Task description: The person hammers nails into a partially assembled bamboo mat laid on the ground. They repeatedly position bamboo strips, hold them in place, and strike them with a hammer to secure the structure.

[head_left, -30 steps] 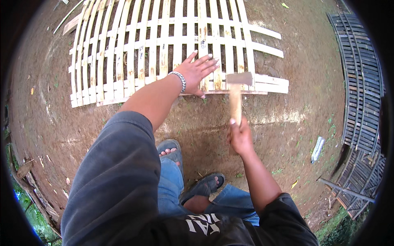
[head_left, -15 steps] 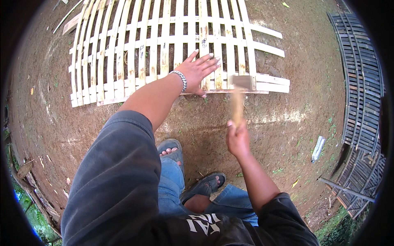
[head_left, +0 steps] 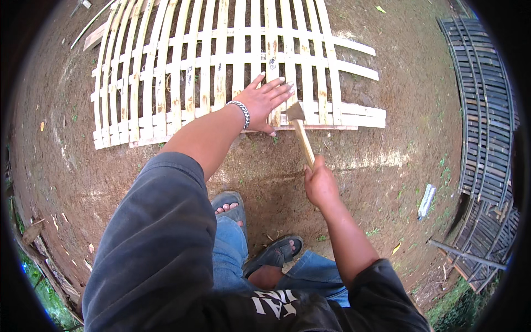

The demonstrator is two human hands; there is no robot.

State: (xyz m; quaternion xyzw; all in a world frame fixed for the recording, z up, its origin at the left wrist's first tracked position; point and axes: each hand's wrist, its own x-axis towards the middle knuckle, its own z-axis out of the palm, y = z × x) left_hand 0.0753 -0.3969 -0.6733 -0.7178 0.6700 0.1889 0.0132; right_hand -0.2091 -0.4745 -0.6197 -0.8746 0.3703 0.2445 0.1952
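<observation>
A pale bamboo slat lattice panel [head_left: 182,72] lies flat on the bare earth in front of me. My left hand [head_left: 264,100], with a metal bracelet at the wrist, presses flat with spread fingers on the panel's near edge. My right hand [head_left: 319,182] grips the wooden handle of a hammer [head_left: 300,128]. The hammer's head hovers just right of my left fingers, over the panel's near edge strip.
My feet in dark sandals [head_left: 231,203] stand on the dirt below the panel. Dark slatted panels [head_left: 487,110] are stacked along the right. A white bottle [head_left: 426,200] lies on the ground at right. Loose slats [head_left: 94,36] lie at the upper left.
The hammer has swung left and down toward my left hand at the panel's edge. My left hand stays pressed on the panel.
</observation>
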